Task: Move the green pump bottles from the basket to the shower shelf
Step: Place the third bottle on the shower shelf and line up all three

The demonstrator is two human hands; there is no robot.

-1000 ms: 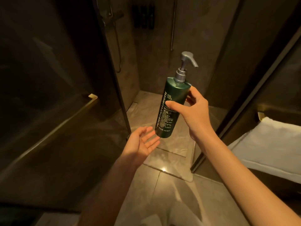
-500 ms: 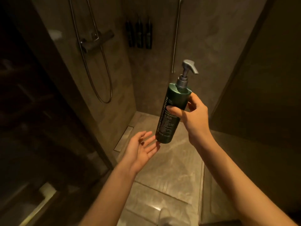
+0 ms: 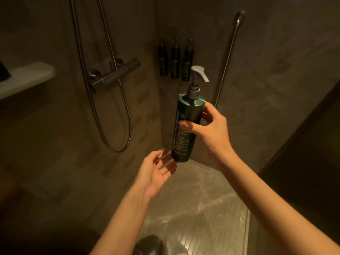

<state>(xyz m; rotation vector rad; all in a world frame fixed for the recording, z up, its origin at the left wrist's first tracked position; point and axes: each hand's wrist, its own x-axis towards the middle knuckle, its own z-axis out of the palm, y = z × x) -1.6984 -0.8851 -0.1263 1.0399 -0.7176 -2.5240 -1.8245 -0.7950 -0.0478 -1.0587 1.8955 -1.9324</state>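
Green bottle (image 3: 186, 126) held upright in mid-air inside the shower, slightly tilted, grey pump (image 3: 197, 80) on top with its spout pointing right. Contents not visible through the dark plastic. White print running up the side, mostly too blurred to read; "SHAMPOO" legible across the front, partly covered by the thumb. Gripped around the upper body by the right hand (image 3: 211, 129), thumb across the front, fingers wrapped behind. Left hand (image 3: 156, 172) open, palm up, fingers spread loosely, just below and beside the bottle's base, holding nothing; touching the base or not, cannot tell.

Three dark slim bottles (image 3: 175, 59) mounted side by side in the far corner of the wall, upright, labels unreadable. Pale shelf (image 3: 25, 78) on the left wall, high up, well apart from the held bottle, a dark object (image 3: 3, 70) at its left edge, cut off by the frame. Mixer bar (image 3: 114, 74) and looping hose (image 3: 121, 129) on the left wall, between shelf and corner.
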